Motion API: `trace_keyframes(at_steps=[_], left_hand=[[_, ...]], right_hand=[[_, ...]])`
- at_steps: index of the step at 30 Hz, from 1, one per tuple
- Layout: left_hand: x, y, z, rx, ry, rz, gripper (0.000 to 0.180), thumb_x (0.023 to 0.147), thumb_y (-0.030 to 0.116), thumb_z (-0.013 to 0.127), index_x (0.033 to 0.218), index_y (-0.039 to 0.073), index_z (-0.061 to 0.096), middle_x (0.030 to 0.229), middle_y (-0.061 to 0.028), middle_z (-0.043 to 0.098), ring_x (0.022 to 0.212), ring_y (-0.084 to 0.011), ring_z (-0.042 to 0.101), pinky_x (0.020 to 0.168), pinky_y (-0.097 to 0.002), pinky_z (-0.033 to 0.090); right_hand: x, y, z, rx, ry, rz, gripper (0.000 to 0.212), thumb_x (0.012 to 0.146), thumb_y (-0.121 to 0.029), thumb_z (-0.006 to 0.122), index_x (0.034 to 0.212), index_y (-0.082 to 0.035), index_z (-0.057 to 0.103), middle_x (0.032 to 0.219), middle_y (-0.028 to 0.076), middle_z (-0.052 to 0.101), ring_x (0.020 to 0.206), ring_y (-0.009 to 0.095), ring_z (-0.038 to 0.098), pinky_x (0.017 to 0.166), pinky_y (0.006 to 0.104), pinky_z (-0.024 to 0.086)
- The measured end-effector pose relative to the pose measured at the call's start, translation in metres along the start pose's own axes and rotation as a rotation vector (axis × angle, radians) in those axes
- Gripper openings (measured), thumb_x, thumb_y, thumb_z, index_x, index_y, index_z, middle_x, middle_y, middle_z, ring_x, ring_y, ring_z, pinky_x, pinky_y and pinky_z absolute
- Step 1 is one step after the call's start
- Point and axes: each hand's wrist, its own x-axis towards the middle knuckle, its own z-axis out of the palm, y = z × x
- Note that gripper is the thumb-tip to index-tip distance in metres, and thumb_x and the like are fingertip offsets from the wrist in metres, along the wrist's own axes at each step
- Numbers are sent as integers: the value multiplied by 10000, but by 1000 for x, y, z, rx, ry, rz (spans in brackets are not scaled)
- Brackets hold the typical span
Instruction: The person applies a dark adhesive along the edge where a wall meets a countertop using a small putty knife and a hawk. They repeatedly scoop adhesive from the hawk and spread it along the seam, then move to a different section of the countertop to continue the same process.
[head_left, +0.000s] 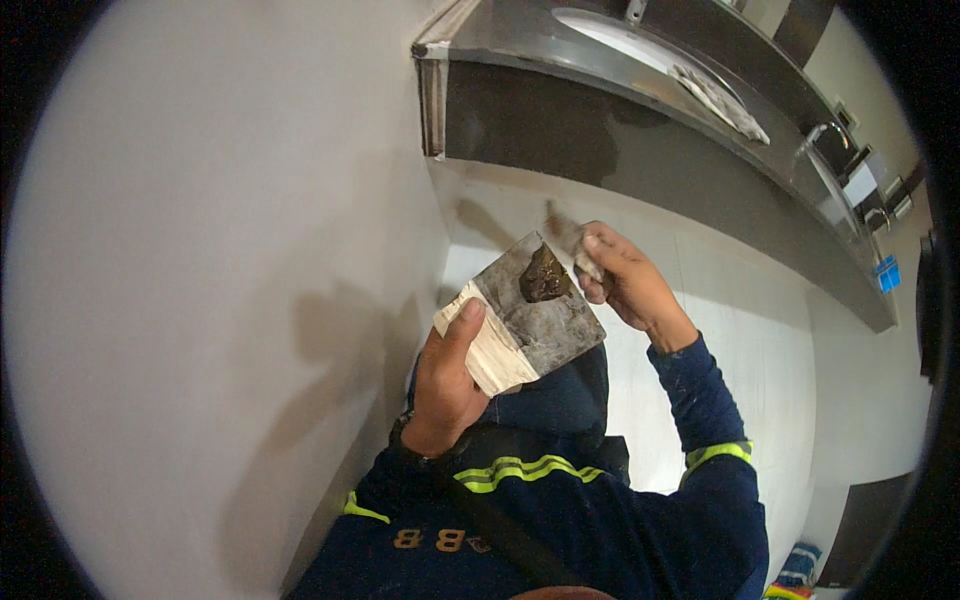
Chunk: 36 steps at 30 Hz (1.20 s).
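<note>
My left hand (448,385) grips a flat, square grey plate (545,325) by its cream-coloured edge strip, thumb on top and the other fingers hidden beneath. A glossy dark brown lump of paste (543,275) sits near the plate's far corner, and grey smears cover much of the surface. Just right of that corner, my right hand (628,275) is closed on a small, thin grey scraper-like piece (567,228) with a brownish tip. That piece is blurred, so its exact kind is unclear. It appears apart from the paste.
A dark stone countertop (620,130) with a chipped left end runs across the far side. It bears a white basin (625,40), a crumpled cloth (720,103) and taps (828,130). A pale wall (200,250) stands close on my left. Colourful items (797,570) lie at lower right.
</note>
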Motion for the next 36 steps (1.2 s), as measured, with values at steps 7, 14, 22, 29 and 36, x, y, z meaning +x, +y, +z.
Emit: trace_keyframes(at_steps=[7,14,22,29,36], left_hand=[[-2,5,0,107,23,-42,425,974,276,442,1289,-10,447,1191,-154,571,1080,-268,587,934,-392,478],[-12,14,11,131,-53,-94,394,986,254,413,1274,-11,449,1186,-146,577,1071,-244,597,931,-365,489],[-5,8,3,-24,-85,-51,407,969,264,457,1279,1,457,1178,-138,583,1081,-252,591,929,-376,484],[-2,0,2,-33,-93,62,353,984,217,451,1213,-48,494,1110,-136,590,1009,-194,607,851,-314,493],[5,-11,-32,329,67,302,620,746,120,750,1277,-26,465,1144,-242,567,1051,-373,576,897,-425,461]], right_hand=[[0,-48,0,-455,196,-392,227,924,-251,591,1047,-64,550,772,12,563,620,66,492,533,201,358],[60,-165,46,-1316,449,-1090,353,834,-224,669,1080,14,584,908,216,652,862,368,641,742,395,493],[118,-198,74,-1270,319,-987,353,861,-292,628,1065,-4,613,855,179,659,717,285,640,681,370,505],[105,-54,58,5,133,-538,239,971,-232,478,1122,-48,463,803,87,631,569,102,508,497,238,388],[83,-38,61,298,-42,-529,310,987,-266,464,1197,-41,488,971,96,622,722,121,530,604,266,412]])
